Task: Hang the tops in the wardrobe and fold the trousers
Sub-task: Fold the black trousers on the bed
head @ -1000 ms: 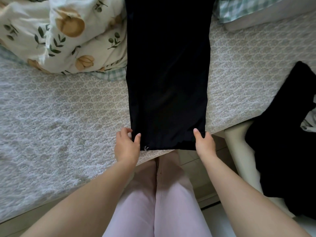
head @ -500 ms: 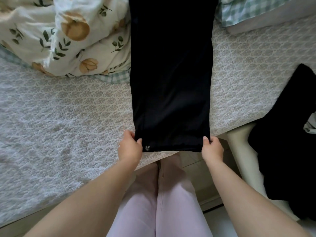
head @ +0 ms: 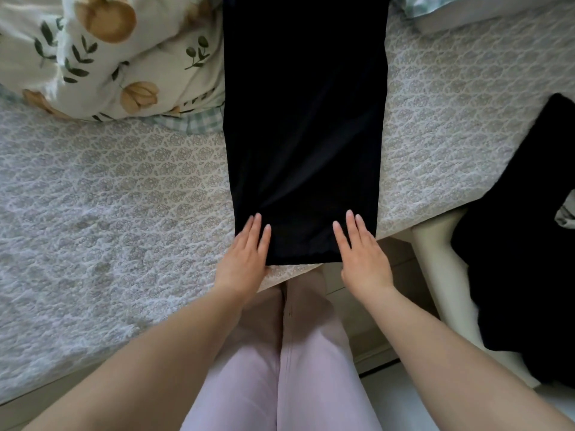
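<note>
The black trousers (head: 305,135) are laid flat as one long strip on the patterned bedspread (head: 109,213). They run from the twelve o'clock edge of the view down to the bed's near edge at centre. The hem's seven o'clock corner is pressed by the left hand (head: 245,256) and its five o'clock corner by the right hand (head: 362,256). The fingers are held straight and nothing is gripped. A floral duvet (head: 109,57) is bunched at ten o'clock against the trousers. At three o'clock, well apart, a dark garment (head: 522,244) is draped over pale furniture (head: 435,265).
</note>
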Available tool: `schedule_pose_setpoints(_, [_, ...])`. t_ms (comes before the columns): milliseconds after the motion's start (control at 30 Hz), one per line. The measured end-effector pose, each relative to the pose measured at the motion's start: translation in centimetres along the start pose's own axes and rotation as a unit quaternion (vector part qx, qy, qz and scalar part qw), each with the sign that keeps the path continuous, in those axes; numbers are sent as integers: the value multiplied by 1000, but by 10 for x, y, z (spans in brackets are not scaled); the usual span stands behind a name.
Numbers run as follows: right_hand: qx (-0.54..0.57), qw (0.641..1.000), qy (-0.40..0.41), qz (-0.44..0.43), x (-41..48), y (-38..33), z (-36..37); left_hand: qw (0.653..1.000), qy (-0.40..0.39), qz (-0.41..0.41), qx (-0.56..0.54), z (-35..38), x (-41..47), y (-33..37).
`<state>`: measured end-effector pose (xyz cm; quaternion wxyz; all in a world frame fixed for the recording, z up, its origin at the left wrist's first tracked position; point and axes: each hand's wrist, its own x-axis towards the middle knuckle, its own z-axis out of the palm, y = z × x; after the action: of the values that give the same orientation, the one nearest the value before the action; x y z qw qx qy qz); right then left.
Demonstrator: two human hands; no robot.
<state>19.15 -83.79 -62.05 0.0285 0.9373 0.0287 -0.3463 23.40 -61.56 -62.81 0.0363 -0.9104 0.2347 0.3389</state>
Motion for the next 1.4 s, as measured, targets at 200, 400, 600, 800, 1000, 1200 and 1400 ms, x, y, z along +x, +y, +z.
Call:
schedule_pose_setpoints(200, [12,1000,-10,2,12,4,-21,998,-34,32,42,-28,2,0])
schedule_pose_setpoints(400, [121,992,26,-1,22,28,-40,998,17,15,-55,-58,17,-20])
schedule_pose_setpoints(600, [72,995,-27,-60,4,36,-41,988,-86,128,-20,-75,21,-27])
schedule_pose_setpoints(800, [19,979,-176,-99,-19,20,-44,962,-237,124,-51,-70,-5,-13])
schedule_pose_setpoints(1000, [175,912,-367,-64,-19,19,-56,925,-354,48,-128,-69,-17,-10])
schedule_pose_setpoints(1200, [304,901,-309,-20,23,50,-100,908,-318,-25,-272,-110,18,-43])
schedule_pose_setpoints(1400, [735,658,-120,112,51,68,-114,661,-73,-190,-723,-111,44,-64])
